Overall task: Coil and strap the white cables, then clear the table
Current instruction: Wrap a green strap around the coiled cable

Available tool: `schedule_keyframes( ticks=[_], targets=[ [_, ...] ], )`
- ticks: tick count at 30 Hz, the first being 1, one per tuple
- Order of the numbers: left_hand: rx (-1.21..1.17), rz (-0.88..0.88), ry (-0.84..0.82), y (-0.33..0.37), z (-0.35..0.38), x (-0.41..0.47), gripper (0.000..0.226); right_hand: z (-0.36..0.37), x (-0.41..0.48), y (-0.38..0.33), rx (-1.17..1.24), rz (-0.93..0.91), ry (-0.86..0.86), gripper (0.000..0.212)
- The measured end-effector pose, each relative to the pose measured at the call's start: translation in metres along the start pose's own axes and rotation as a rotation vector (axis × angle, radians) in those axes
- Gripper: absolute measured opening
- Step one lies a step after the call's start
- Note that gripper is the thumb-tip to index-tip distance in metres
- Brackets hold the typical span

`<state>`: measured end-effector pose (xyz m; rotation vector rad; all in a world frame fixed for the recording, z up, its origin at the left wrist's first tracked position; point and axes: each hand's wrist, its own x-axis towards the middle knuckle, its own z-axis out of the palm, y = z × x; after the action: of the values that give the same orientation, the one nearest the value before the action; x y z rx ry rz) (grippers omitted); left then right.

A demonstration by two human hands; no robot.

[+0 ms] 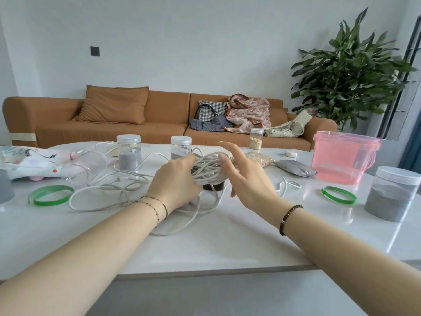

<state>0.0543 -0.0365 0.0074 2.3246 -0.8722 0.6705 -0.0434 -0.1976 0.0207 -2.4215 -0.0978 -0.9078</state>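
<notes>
Clutching cable coil — left hand grip, right hand splayed

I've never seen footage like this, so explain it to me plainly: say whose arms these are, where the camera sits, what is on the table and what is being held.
There is no machine here. A camera worn on a person's head looks down at their bare arms. The left hand has its grip closed on a bundle of white cable; the right hand is open beside it. More loose cable trails across the white table. Also there: two green bands, lidded jars of grey powder, and a pink tub.
</notes>
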Motion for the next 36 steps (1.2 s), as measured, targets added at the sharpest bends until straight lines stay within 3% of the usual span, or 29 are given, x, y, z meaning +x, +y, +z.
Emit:
schedule_keyframes(
  ticks=[3,7,10,13,17,19,21,25,32,36],
  targets=[
    [-0.003,0.058,-0.010,0.013,-0.002,0.000,0.024,-0.028,-0.025,0.012,-0.032,0.061,0.012,0.034],
    [-0.215,-0.012,-0.031,0.046,0.002,-0.009,0.015,-0.065,-0.045,0.040,-0.215,0.189,0.049,0.021],
    [-0.315,-0.010,-0.110,0.076,0.013,-0.018,0.006,-0.090,-0.051,0.061,-0.369,0.273,0.055,0.035],
    [-0.418,-0.117,-0.218,0.097,0.025,-0.024,0.011,-0.115,-0.054,0.079,-0.476,0.388,0.075,0.045],
    [-0.589,-0.251,-0.231,0.097,0.026,-0.029,0.021,-0.129,-0.062,0.107,-0.577,0.585,-0.121,0.019],
    [-0.650,-0.243,-0.244,0.095,0.022,-0.030,0.020,-0.130,-0.069,0.116,-0.617,0.620,-0.211,0.019],
    [-0.727,-0.235,-0.268,0.094,0.020,-0.031,0.019,-0.130,-0.072,0.118,-0.695,0.626,-0.247,0.020],
    [-0.904,-0.263,-0.252,0.093,0.021,-0.030,0.019,-0.135,-0.072,0.114,-0.785,0.583,-0.149,0.021],
    [-1.165,-0.335,-0.253,0.082,0.026,-0.024,0.019,-0.142,-0.067,0.117,-0.669,0.533,-0.129,0.023],
    [-1.315,-0.451,-0.227,0.082,0.022,-0.025,0.023,-0.130,-0.053,0.102,-0.456,0.410,0.052,0.014]
  ],
)
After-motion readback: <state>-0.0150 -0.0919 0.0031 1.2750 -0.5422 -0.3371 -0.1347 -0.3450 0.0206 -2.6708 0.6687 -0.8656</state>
